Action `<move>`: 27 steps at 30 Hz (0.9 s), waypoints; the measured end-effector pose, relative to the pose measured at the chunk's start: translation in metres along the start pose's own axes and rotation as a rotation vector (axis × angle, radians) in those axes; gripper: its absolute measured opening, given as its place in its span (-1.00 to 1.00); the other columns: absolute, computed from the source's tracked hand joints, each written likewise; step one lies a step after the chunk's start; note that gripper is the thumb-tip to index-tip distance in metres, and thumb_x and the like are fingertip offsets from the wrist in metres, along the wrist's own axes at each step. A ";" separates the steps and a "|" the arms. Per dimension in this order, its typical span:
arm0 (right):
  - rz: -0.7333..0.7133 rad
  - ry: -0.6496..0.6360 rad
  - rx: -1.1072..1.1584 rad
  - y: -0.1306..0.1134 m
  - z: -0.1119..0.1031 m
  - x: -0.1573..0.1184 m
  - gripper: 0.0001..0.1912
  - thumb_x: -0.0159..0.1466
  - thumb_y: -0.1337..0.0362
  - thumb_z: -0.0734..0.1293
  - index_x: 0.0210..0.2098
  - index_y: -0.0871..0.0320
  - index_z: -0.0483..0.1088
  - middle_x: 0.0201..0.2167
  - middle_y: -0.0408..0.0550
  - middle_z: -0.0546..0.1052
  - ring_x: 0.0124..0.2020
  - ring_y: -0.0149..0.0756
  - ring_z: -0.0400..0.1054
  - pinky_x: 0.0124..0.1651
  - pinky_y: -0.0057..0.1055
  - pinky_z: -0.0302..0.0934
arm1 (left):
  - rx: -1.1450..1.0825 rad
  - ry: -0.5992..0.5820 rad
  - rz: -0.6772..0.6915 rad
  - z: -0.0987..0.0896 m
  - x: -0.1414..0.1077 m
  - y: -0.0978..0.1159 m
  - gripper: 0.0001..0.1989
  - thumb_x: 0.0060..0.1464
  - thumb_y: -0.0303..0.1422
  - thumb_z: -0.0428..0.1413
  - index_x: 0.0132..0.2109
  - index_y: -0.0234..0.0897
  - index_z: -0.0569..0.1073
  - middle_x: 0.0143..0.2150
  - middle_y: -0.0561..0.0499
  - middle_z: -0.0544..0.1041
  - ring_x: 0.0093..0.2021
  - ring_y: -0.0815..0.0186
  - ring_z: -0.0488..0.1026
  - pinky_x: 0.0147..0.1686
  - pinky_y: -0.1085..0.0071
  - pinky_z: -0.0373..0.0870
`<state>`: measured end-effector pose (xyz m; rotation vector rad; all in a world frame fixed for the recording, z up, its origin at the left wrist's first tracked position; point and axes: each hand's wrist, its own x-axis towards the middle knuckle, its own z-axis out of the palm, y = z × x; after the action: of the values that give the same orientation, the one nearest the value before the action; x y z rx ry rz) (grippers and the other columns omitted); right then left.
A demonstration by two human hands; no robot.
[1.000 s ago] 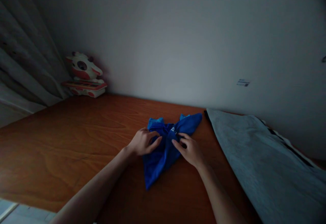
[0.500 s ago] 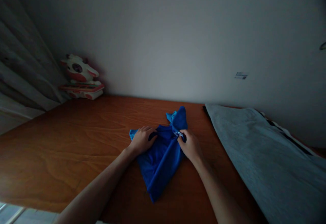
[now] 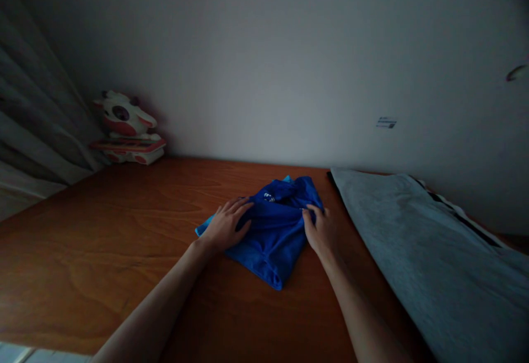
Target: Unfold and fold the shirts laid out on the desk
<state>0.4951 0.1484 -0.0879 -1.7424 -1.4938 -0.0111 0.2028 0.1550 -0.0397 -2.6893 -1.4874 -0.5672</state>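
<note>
A shiny blue garment (image 3: 270, 236) with light blue parts and a small white print lies bunched and partly folded on the wooden tabletop (image 3: 103, 253). Its exact kind is unclear from the folds. My left hand (image 3: 227, 222) rests flat on its left side, fingers stretched out and thumb apart. At the right edge, my right hand (image 3: 320, 228) has its fingers curled on the fabric, thumb and forefinger holding a bit of it. The fabric under both palms is hidden.
To the right lies a large grey cloth (image 3: 409, 242) with a dark edge. A cow-shaped toy with a keyboard (image 3: 128, 129) stands at the back left, beside a curtain (image 3: 37, 126). Behind the tabletop rises a pale wall (image 3: 264, 65) with a small printed label (image 3: 386, 123).
The garment has spread wider, and its lower corner has moved up and right. My right hand has shifted right with the fabric's edge; my left hand has flattened out slightly leftward.
</note>
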 end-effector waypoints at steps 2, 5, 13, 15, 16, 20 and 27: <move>-0.001 -0.074 -0.076 -0.005 -0.002 -0.003 -0.52 0.34 -0.07 0.22 -0.08 0.18 0.54 -0.08 0.22 0.55 0.00 0.11 0.44 0.08 0.02 0.26 | -0.028 -0.074 0.069 0.002 0.001 0.007 -0.49 0.33 -0.11 -0.01 0.31 -0.21 0.36 0.19 -0.17 0.55 0.19 0.04 0.46 0.19 0.08 0.35; -0.095 -0.148 -0.007 -0.010 -0.005 -0.004 -0.53 0.30 -0.16 0.28 -0.28 0.11 0.55 -0.20 0.10 0.58 -0.11 0.00 0.49 0.00 -0.11 0.29 | 0.001 -0.052 -0.058 -0.004 0.001 0.013 -0.53 0.37 -0.05 -0.09 0.14 -0.22 0.51 -0.16 -0.13 0.67 -0.12 0.08 0.60 -0.01 0.14 0.45; -0.221 -0.319 0.293 -0.014 -0.008 -0.001 -0.54 0.35 -0.06 0.28 -0.56 0.05 0.43 -0.45 -0.05 0.59 -0.40 -0.20 0.49 -0.27 -0.33 0.30 | -0.177 0.070 0.139 -0.011 0.001 0.005 -0.57 0.40 -0.20 -0.10 0.27 -0.20 0.42 0.32 -0.14 0.44 0.31 0.10 0.33 0.29 0.10 0.26; -0.240 -0.313 0.302 -0.011 -0.003 -0.002 -0.74 0.31 0.03 0.32 -0.27 0.04 0.55 -0.25 -0.02 0.65 -0.23 -0.13 0.54 -0.11 -0.26 0.37 | -0.196 -0.070 0.196 -0.006 0.000 0.006 -0.53 0.41 -0.17 -0.12 0.35 -0.12 0.34 0.40 -0.08 0.35 0.39 0.10 0.24 0.33 0.06 0.21; -0.252 -0.302 0.291 -0.008 0.000 -0.002 -0.72 0.30 0.07 0.33 -0.11 0.04 0.54 -0.14 0.01 0.65 -0.13 -0.10 0.54 -0.02 -0.20 0.37 | -0.186 -0.137 0.195 -0.003 -0.001 0.007 -0.52 0.41 -0.13 -0.14 0.36 -0.09 0.33 0.41 -0.06 0.34 0.41 0.09 0.22 0.34 0.04 0.20; -0.191 -0.151 0.109 0.009 0.013 -0.003 -0.42 0.24 0.11 0.32 0.23 0.16 0.37 0.04 0.20 0.58 0.04 0.07 0.47 0.12 0.01 0.32 | -0.043 -0.181 0.001 0.002 -0.004 0.011 -0.48 0.41 -0.03 -0.20 0.29 -0.09 0.42 0.37 -0.09 0.39 0.38 0.02 0.27 0.36 -0.12 0.10; -0.083 0.051 -0.083 0.022 0.006 0.004 -0.39 0.26 0.15 0.30 0.23 0.34 0.34 0.11 0.39 0.48 0.15 0.23 0.37 0.17 0.14 0.24 | 0.251 -0.052 -0.394 0.003 -0.006 -0.004 -0.53 0.34 -0.17 -0.04 0.22 -0.33 0.47 0.41 -0.34 0.28 0.37 -0.23 0.24 0.31 -0.34 0.03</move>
<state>0.5118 0.1557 -0.1022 -1.7307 -1.5467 -0.1614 0.1972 0.1531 -0.0449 -2.2531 -1.9694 -0.2923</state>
